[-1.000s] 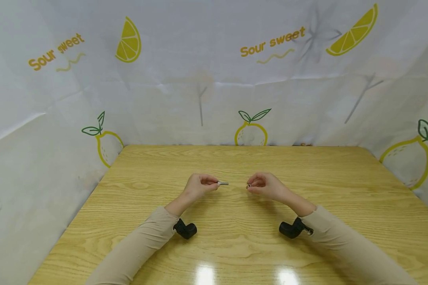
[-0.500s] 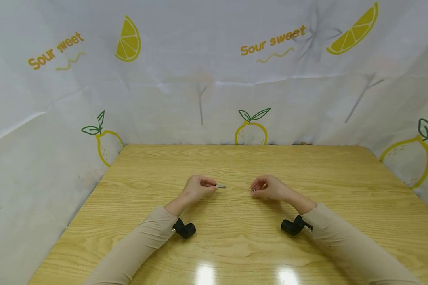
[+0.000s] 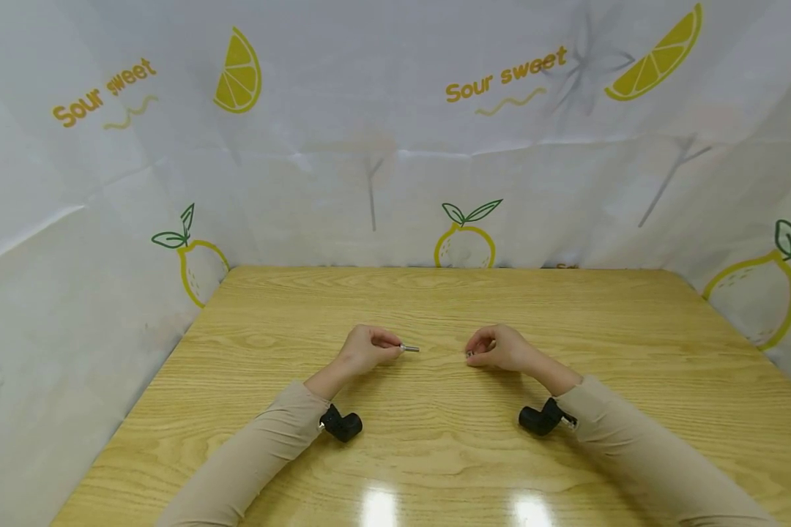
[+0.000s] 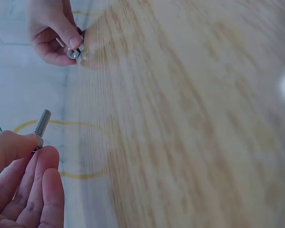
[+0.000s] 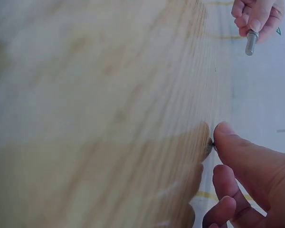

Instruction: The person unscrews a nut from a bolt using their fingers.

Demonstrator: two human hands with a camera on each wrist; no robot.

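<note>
A silver bolt (image 3: 409, 349) points its threaded shank rightward from the fingertips of my left hand (image 3: 367, 350). Thumb and fingers pinch it at the head end, as the left wrist view shows of the bolt (image 4: 42, 124). Across a short gap, my right hand (image 3: 501, 349) pinches a small metal nut (image 3: 470, 354) between thumb and finger. The hole of the nut (image 4: 73, 53) faces the left wrist camera. In the right wrist view the thumb and fingers mostly hide the nut. Bolt and nut are apart.
Both hands are over a wood-grain table (image 3: 435, 439). Black wrist cameras (image 3: 343, 424) hang from both sleeves. A white cloth (image 3: 303, 197) printed with lemons surrounds the table's back and sides.
Both hands have come slightly nearer the person. The right hand has also shifted a little to the right, so the gap between bolt and nut is wider.
</note>
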